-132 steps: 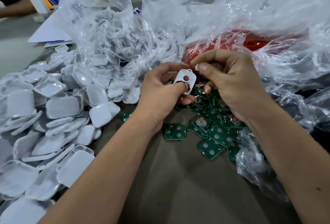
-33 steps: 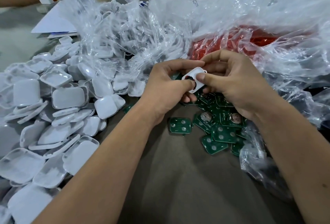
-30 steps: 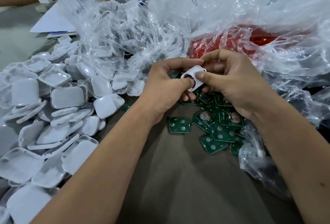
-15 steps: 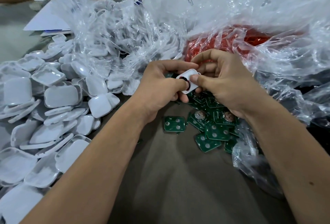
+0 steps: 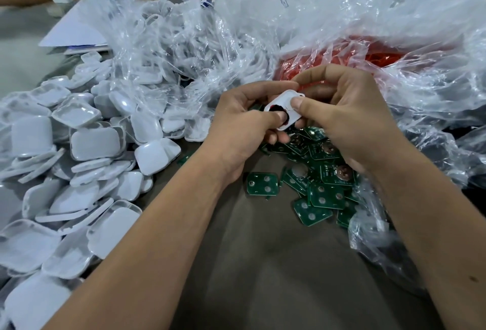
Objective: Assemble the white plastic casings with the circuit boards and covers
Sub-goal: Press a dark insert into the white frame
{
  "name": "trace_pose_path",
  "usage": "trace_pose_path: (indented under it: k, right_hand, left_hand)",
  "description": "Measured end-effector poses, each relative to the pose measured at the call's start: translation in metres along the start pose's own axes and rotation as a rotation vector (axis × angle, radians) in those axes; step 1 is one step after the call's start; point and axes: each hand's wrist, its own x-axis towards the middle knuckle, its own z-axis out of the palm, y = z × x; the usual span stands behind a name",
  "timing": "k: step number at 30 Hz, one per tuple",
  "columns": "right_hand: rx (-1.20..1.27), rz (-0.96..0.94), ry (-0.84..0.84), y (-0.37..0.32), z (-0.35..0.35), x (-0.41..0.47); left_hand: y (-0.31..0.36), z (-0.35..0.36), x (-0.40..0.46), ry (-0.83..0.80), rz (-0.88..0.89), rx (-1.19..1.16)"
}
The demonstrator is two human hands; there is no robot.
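**Two-handed grip on a casing**

At 5 o'clock of centre, green circuit boards [image 5: 313, 185] scattered on table [image 5: 263, 264]. At centre, white casing [image 5: 285, 105] pinched between left hand [image 5: 242, 124] and right hand [image 5: 342, 119], thumbs pressing its face. At 9 o'clock, heaped white covers [image 5: 86, 161]. At 12 o'clock, clear plastic bags [image 5: 236, 27].

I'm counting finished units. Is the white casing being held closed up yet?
Cannot tell. Both the left hand and right hand pinch the white casing, thumbs covering its face.
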Motion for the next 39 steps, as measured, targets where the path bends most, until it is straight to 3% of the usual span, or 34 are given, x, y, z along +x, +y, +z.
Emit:
trace_pose_path:
  k: [16,26,39]
  right_hand:
    - [0.13,0.06,0.112,-0.004,0.008,-0.004]
    - [0.139,0.111,0.007,-0.006,0.008,-0.004]
    - [0.175,0.204,0.041,-0.005,0.008,-0.004]
  left_hand:
    - [0.002,0.01,-0.004,0.077,0.114,0.078]
    - [-0.001,0.011,-0.003,0.102,0.177,0.182]
    - [-0.004,0.013,-0.003,0.095,0.217,0.256]
